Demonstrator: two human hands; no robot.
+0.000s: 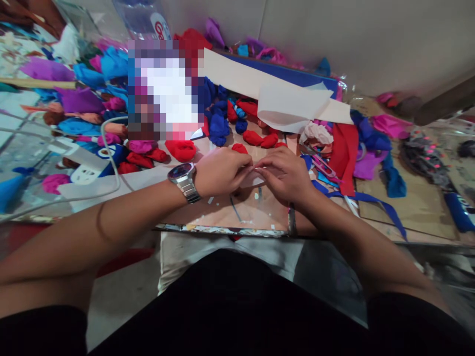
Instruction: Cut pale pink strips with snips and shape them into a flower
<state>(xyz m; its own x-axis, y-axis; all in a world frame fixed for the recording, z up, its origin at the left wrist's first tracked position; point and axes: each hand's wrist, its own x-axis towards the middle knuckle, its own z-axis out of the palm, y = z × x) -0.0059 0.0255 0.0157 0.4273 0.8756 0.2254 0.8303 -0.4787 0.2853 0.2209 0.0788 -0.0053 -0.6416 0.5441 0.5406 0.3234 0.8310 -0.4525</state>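
The pale piece [255,181] lies to the right of the watch [181,174], between the fingertips of both hands, low over the table [208,212]. The left hand [221,170], next to the watch, has its thumb and fingers drawn together on the piece; the right hand [285,173], farther right of the watch, pinches it from the opposite side. Fingers cover much of it, so its full shape and material cannot be told.

It looks thin and slightly see-through, so it is probably very light, limp and easy to crease or tear. A gentle fingertip pinch near the edges should suit it better than a full grasp; hard pulling could rip it. Red bundles [260,139], beyond and right of the watch, look soft and squashable, best taken round the middle.
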